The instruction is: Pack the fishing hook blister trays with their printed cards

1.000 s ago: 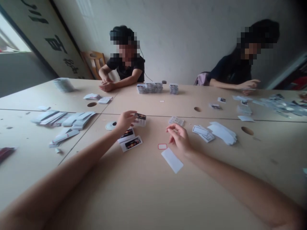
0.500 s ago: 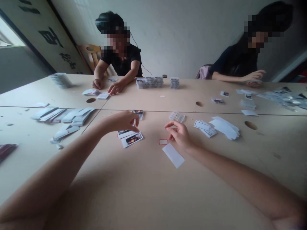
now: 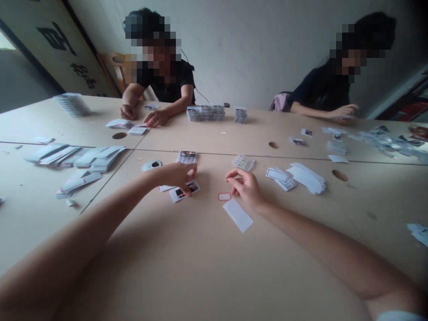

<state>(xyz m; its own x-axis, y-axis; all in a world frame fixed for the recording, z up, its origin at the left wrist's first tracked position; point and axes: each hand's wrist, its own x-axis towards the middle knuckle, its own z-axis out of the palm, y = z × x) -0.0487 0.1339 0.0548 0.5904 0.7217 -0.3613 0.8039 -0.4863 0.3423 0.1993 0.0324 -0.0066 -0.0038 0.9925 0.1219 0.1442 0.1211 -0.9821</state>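
My left hand (image 3: 180, 174) reaches over a small pile of printed cards, its fingers apart. One fingertip touches the top card (image 3: 176, 195), which is white with a dark picture; the hand hides part of the pile. My right hand (image 3: 245, 186) hovers with thumb and index finger pinched together. Whatever may be between those tips is too small to make out. Below it on the table lie a red-edged white label (image 3: 224, 196) and a blank white paper strip (image 3: 238, 216). A clear plastic case (image 3: 244, 162) sits just beyond the right hand.
Another case with a dark picture (image 3: 187, 157) lies behind my left hand. White paper packets (image 3: 78, 157) spread at left; labels (image 3: 281, 178) and paper strips (image 3: 306, 177) lie at right. Stacked cases (image 3: 205, 113) stand farther back. Two people sit opposite, hands on the table.
My left hand has come down onto the printed cards, a fingertip now on the top one. The right hand keeps its pinch near the label. The whole view has shifted slightly.
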